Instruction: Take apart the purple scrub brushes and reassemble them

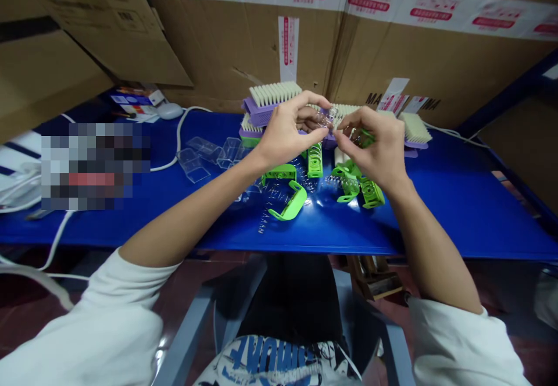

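Both hands are raised above the blue table [457,200], close together. My left hand [285,130] pinches a small clear plastic piece [326,117] between thumb and fingers. My right hand [377,145] is closed on a green plastic clip part [367,137] and its fingertips meet the clear piece. Below the hands lie several green clip halves [290,203] and thin metal springs [267,217] on the table. Purple brushes with white bristles [272,100] are stacked just behind the hands.
Clear plastic clip pieces [204,153] lie left of centre. A white cable [176,142] and a white mouse [170,110] sit at the back left. Large cardboard boxes [392,54] wall the back. One more brush [416,129] lies at the right.
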A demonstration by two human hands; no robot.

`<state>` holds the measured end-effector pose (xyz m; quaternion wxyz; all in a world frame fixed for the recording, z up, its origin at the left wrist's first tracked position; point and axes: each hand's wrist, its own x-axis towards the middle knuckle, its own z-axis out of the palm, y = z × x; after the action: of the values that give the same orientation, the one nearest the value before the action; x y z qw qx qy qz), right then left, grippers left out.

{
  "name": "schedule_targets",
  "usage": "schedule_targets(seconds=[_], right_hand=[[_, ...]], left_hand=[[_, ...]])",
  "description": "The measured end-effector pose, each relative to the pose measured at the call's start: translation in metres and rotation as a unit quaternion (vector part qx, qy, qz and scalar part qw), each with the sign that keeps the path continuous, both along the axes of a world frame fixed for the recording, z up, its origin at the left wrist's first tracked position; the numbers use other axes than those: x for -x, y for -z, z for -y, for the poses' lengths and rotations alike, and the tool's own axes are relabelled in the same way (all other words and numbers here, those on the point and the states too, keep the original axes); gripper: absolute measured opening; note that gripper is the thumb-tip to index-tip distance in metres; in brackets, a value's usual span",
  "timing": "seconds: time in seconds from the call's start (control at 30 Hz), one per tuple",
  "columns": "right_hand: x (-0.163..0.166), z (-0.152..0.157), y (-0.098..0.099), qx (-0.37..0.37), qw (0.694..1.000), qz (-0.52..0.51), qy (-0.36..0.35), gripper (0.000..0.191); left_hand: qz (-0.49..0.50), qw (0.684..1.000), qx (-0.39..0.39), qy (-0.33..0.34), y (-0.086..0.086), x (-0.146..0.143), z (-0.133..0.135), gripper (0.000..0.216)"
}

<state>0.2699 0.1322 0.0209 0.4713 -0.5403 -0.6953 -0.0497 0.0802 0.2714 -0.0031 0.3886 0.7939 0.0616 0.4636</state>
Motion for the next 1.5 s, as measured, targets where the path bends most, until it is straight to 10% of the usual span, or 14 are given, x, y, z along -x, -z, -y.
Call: schedule_targets(seconds=[0.47, 1.23, 1.5], right_hand=[[-0.008, 0.001, 0.002, -0.029, 0.987, 0.147, 0.066, 0.031], [0.015, 0.017, -0.015, 0.128, 0.986, -0.082, -0.070, 0.053], [0.007, 0.003, -0.011, 0.020, 0.938, -0.338, -0.075, 0.045]], left_hand=[[0.012, 0.999, 0.027, -0.027, 0.004, 0.004, -0.006, 0.053], [0.045, 0.998, -0.017, -0.045, 0.010, 0.011, 0.001, 0.049], [-0.005, 0.997, -0.024, -0.068, 0.015, 0.010, -0.009, 0.071]])
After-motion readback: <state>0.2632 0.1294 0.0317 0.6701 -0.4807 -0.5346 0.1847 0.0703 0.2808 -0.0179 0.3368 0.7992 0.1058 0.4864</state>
